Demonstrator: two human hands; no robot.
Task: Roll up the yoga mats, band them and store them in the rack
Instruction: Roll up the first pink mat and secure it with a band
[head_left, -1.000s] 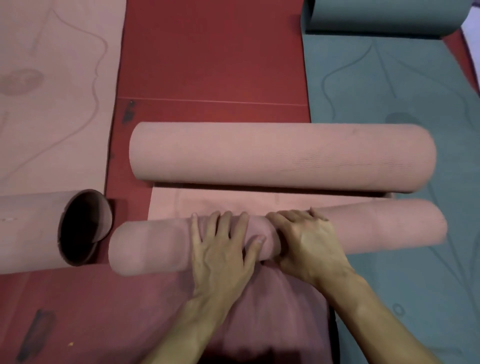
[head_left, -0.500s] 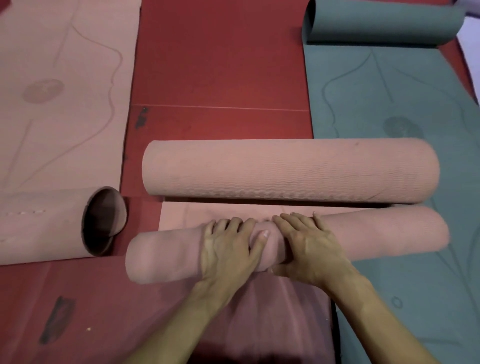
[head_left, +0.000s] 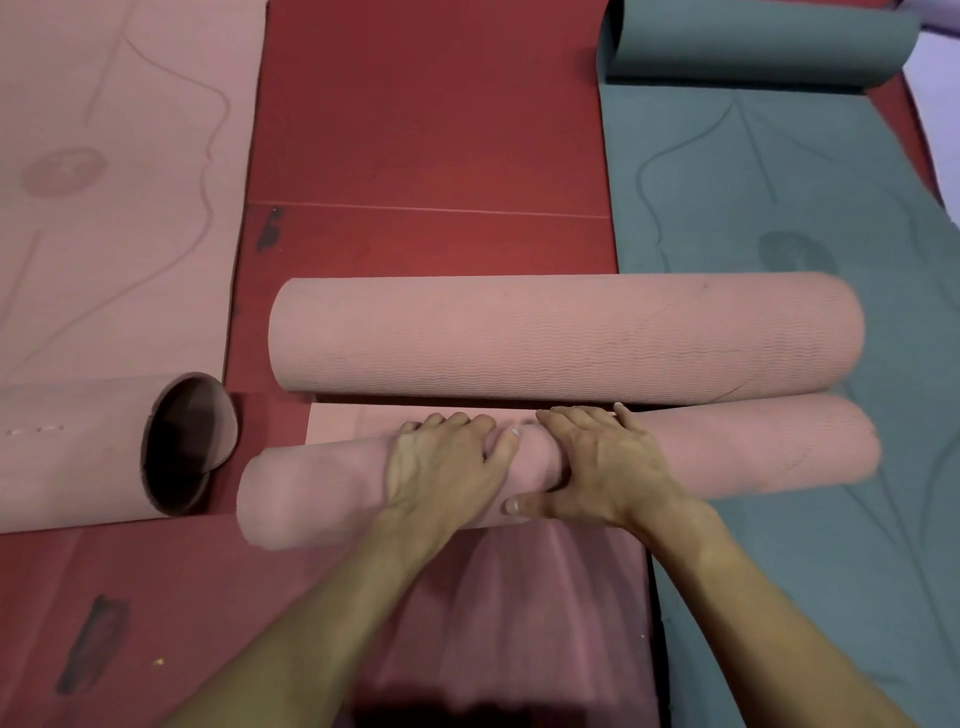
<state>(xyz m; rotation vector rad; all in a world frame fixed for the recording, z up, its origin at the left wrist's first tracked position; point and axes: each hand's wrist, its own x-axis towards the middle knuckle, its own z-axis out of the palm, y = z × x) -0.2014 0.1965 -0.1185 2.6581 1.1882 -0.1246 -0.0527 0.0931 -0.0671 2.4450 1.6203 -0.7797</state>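
Left hand (head_left: 447, 467) and right hand (head_left: 608, 467) both curl over the middle of the near pink roll (head_left: 753, 447), which lies on the red floor (head_left: 431, 130) close against a fatter pink roll (head_left: 566, 338). Only a thin flat strip (head_left: 353, 421) is left between them, so this roll looks nearly finished. No band or rack shows, and the teal mat (head_left: 779, 208) and left pink mat (head_left: 104, 156) lie mostly spread

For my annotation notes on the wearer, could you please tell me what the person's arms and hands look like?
The left forearm and right forearm are bare, with no sleeves in view. The left hand and right hand wear no gloves, and no rings, watch or bracelets show. The nails that show on the fingers look short and unpainted.
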